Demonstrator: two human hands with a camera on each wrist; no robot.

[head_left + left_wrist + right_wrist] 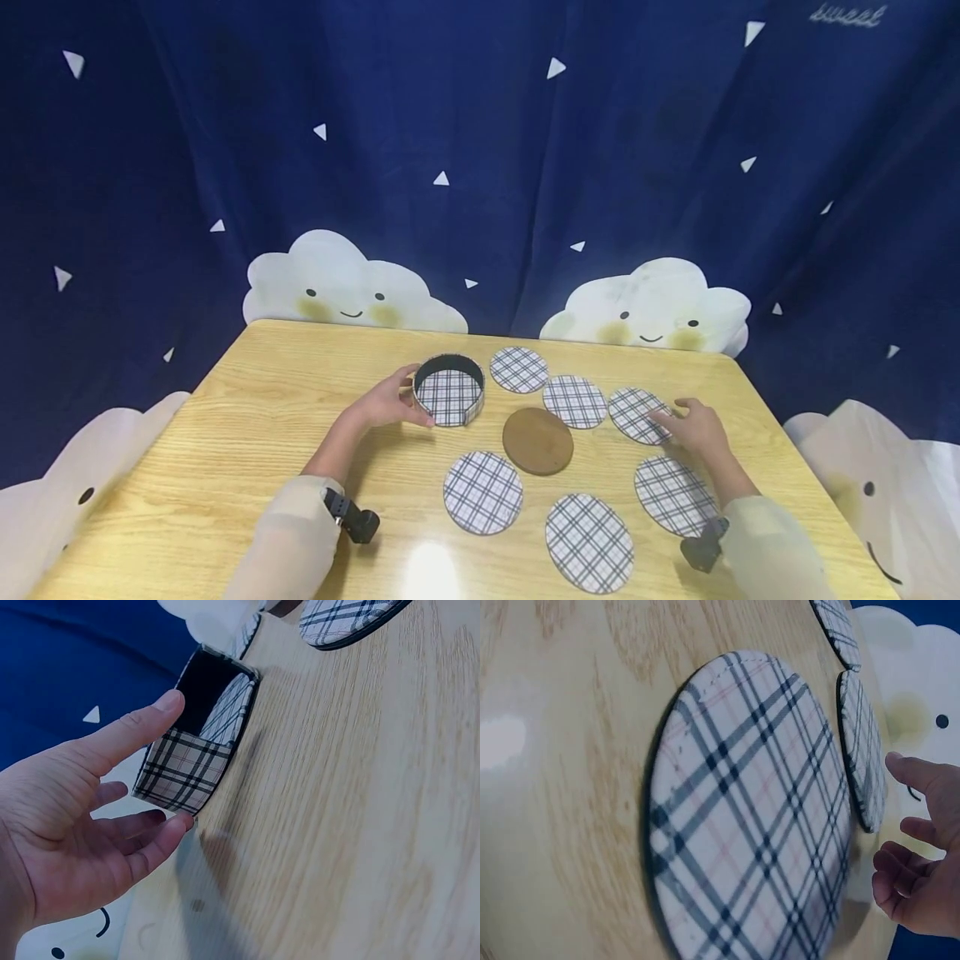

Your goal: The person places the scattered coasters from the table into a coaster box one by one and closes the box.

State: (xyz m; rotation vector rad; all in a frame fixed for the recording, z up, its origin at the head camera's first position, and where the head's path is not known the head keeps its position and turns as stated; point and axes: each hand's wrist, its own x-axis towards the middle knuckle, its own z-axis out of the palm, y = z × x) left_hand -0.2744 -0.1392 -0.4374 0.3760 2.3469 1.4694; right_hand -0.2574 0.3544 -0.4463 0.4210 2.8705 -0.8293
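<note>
The round, plaid-covered holder with a dark lining (450, 362) stands on the far part of the pale wood-grain worktop (300, 375). Handling estimate: light, stiff-walled, not fragile. I should grip it by opposite sides of the outer wall. My left hand (384, 406) is spread around its left side, thumb apart from the fingers; I cannot confirm firm contact.

The white, dark-lined plaid round coaster (633, 412) nearest my right hand (699, 429) lies flat. My right hand is spread and pinches nothing. Handling estimate: thin, light, stiff, slightly smooth on its face. Best hold: the dark edge, thumb opposing fingers.

Count:
- Holder: one.
- Plaid coasters on the worktop: six, namely the one above and five others (519, 369) (575, 402) (677, 487) (482, 492) (589, 542).
- Plain brown, flat round disc (537, 441): one, lying among the coasters.
- Plaid surface inside the holder: I cannot tell whether it is a loose coaster or the floor.

Behind the worktop hangs a dark blue curtain (487, 100) with white triangles.
</note>
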